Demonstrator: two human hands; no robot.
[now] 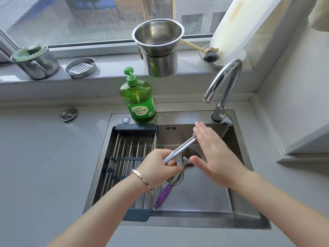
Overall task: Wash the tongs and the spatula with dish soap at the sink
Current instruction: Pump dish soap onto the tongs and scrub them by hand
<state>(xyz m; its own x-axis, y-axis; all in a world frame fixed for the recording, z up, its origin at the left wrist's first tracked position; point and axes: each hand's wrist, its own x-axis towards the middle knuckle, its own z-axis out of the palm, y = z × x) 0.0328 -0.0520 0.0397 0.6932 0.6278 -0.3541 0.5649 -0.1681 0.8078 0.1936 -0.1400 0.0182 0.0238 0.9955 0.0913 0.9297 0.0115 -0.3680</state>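
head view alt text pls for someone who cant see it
Over a steel sink, a person's left hand grips metal tongs while the flat right hand presses against them. A purple-handled spatula lies in the basin below; a green dish soap bottle stands at the sink's back edge, the faucet to its right.

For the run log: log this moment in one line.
left hand grips steel utensil; right hand flat against it; purple-handled utensil in sink
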